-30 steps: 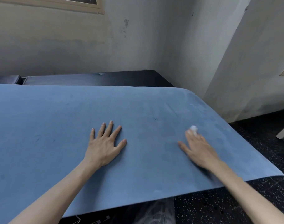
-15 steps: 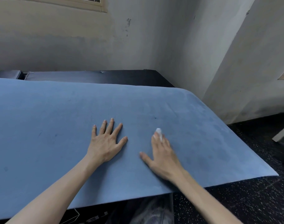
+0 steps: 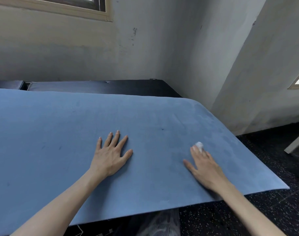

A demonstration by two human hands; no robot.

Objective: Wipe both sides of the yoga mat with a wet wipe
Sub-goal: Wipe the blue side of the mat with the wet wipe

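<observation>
Speckled black floor [image 3: 247,217] nearest, then the matte blue yoga mat [image 3: 43,133] spread flat. Left hand [image 3: 111,155] lies splayed on it, holding nothing; right hand [image 3: 204,166] presses a crumpled white wet wipe [image 3: 199,145] under flat fingers. Scuffed plaster wall [image 3: 145,48] behind.

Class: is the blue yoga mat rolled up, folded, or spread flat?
Spread flat. The mat lies as one smooth sheet, with the left hand resting flat on it; no roll or fold shows.

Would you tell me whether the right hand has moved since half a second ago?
Yes: the right hand slid right, away from the planted left hand.
</observation>
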